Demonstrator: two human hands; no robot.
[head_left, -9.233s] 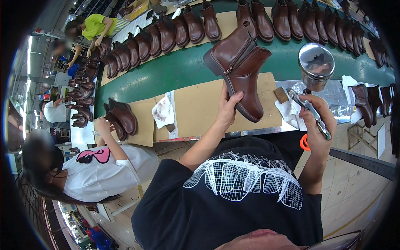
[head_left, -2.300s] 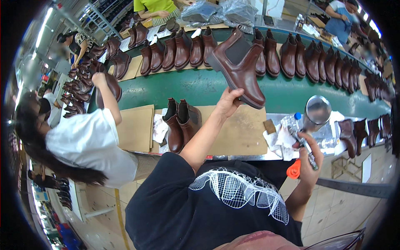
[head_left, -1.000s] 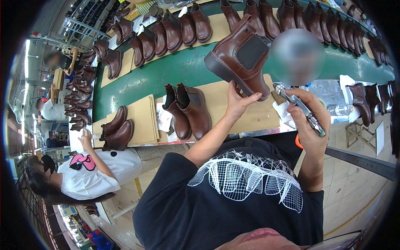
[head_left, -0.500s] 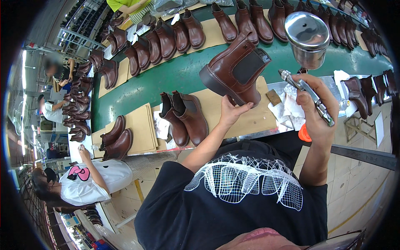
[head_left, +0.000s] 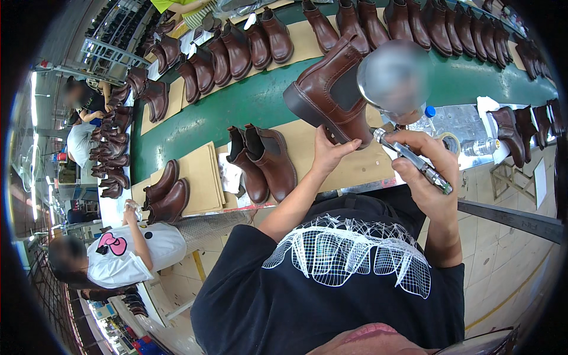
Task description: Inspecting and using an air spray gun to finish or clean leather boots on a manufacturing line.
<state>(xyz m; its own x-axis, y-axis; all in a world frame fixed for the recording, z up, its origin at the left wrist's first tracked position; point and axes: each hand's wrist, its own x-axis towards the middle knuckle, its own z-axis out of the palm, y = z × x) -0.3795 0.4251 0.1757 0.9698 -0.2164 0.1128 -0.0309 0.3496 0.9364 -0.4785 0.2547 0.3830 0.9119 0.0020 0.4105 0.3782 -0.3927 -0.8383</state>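
Observation:
My left hand (head_left: 331, 152) is closed on a brown leather Chelsea boot (head_left: 322, 89), gripping it low by the sole and toe. The boot is held up, tilted, with its dark elastic side panel partly hidden. In my right hand (head_left: 435, 177) is a metal spray gun (head_left: 414, 161) topped by a shiny round cup (head_left: 390, 80). Its nozzle points left, close beside the boot's toe. Left of my left hand, a pair of brown boots (head_left: 264, 168) stands upright on cardboard. Another brown pair (head_left: 168, 195) lies tilted farther left.
Rows of brown boots (head_left: 234, 53) line the far side of the green conveyor belt (head_left: 201, 121). On the right are a tape roll (head_left: 451, 144), a clear bottle (head_left: 480, 147) and more boots (head_left: 507, 133). A person in a white shirt (head_left: 124, 251) works at left; others are beyond.
My right hand has brought the spray gun left and down, nearer the boot's toe. The boot stays nearly in place. The tape roll and the blue cap have come into sight.

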